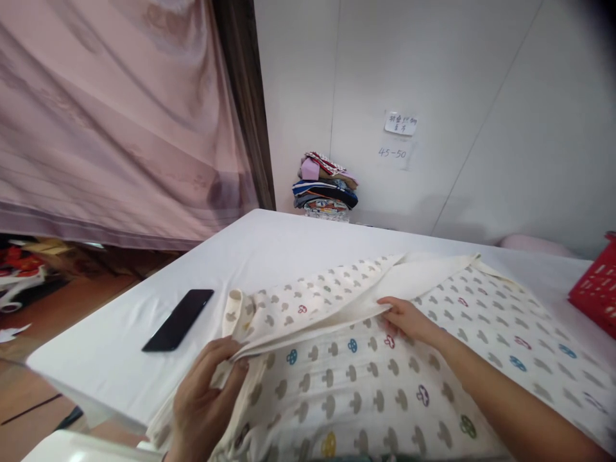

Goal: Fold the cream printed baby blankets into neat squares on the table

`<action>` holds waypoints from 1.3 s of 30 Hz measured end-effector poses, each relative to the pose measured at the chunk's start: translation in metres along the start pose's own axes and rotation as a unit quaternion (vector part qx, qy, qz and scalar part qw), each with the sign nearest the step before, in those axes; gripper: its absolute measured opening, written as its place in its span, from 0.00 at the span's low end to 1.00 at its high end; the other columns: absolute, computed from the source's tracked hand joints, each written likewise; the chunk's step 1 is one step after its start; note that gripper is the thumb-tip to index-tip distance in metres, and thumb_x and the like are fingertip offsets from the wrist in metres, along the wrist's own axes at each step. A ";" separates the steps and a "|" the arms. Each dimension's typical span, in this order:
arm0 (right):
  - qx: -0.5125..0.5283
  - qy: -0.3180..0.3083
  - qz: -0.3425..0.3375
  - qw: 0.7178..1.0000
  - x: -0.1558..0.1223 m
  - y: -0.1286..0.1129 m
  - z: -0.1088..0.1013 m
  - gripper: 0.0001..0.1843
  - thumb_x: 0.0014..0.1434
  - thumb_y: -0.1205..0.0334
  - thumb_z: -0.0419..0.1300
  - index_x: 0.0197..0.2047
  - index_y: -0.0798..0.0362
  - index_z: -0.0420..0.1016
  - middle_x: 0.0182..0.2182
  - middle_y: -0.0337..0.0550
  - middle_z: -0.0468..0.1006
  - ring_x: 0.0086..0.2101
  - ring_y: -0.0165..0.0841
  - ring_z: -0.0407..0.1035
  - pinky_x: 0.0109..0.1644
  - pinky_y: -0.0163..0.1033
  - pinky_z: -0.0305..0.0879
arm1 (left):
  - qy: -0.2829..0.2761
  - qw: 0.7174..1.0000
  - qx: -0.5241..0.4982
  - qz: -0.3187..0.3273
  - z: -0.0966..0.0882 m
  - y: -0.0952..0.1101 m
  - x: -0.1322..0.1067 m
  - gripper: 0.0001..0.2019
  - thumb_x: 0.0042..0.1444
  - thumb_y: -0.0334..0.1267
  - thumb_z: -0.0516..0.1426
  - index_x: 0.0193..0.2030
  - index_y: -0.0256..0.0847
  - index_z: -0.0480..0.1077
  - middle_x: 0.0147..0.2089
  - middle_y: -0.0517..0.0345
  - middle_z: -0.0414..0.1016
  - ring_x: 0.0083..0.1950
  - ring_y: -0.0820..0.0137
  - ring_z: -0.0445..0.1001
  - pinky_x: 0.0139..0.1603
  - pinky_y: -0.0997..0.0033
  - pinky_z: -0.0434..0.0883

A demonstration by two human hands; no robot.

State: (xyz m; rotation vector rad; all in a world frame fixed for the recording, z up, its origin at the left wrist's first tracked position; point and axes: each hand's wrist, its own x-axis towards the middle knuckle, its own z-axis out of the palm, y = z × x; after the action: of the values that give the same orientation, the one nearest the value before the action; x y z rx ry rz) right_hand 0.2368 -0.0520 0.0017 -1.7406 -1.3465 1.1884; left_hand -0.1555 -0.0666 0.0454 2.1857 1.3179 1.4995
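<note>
A cream blanket [337, 391] printed with grey and coloured mushrooms spreads across the near part of the table, one edge turned back to show its plain white underside. At the left, my left hand [205, 391] pinches a corner of the cloth between thumb and fingers. My right hand [404, 319] grips the turned-back edge near the middle, its fingertips closed on the fabric. Part of the blanket is rolled over beside my left hand, and its lower end runs out of view.
A black phone [179, 319] lies on the white-covered table [240, 247], left of the blanket. Folded clothes [326, 186] are stacked by the wall beyond the far edge. A red basket [597, 289] stands at the right. A pink curtain [110, 115] hangs at the left.
</note>
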 end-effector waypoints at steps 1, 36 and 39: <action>0.011 -0.003 0.007 1.000 -0.004 -0.003 -0.008 0.22 0.51 0.67 0.51 0.51 0.54 0.62 0.20 0.36 0.74 0.17 0.28 0.67 0.16 0.29 0.57 | 0.000 1.000 0.000 -0.002 -0.002 -0.001 -0.002 0.05 0.52 0.34 0.54 0.36 0.45 0.67 0.37 0.58 0.70 0.40 0.67 0.70 0.44 0.67 0.67; 0.192 0.205 0.188 0.941 0.017 0.029 -0.074 0.07 0.53 0.71 0.56 0.25 0.57 0.64 0.14 0.41 0.71 0.13 0.25 0.63 0.13 0.26 0.56 | -0.036 0.994 -0.009 0.103 -0.016 -0.001 -0.009 0.08 0.50 0.32 0.55 0.39 0.41 0.67 0.41 0.57 0.70 0.44 0.69 0.71 0.51 0.69 0.67; 0.164 0.224 0.170 0.945 0.019 0.022 -0.079 0.06 0.53 0.70 0.57 0.26 0.56 0.63 0.15 0.39 0.71 0.14 0.24 0.63 0.14 0.25 0.55 | -0.050 0.989 -0.016 0.136 -0.021 -0.004 -0.012 0.11 0.48 0.28 0.55 0.39 0.42 0.67 0.39 0.58 0.70 0.44 0.68 0.71 0.51 0.67 0.67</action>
State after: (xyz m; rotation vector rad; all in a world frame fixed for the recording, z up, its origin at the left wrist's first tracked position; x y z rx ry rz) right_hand 0.3193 -0.0368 0.0081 -1.8871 -0.5598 1.0305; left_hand -0.1764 -0.0799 0.0454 2.4639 0.9915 1.4627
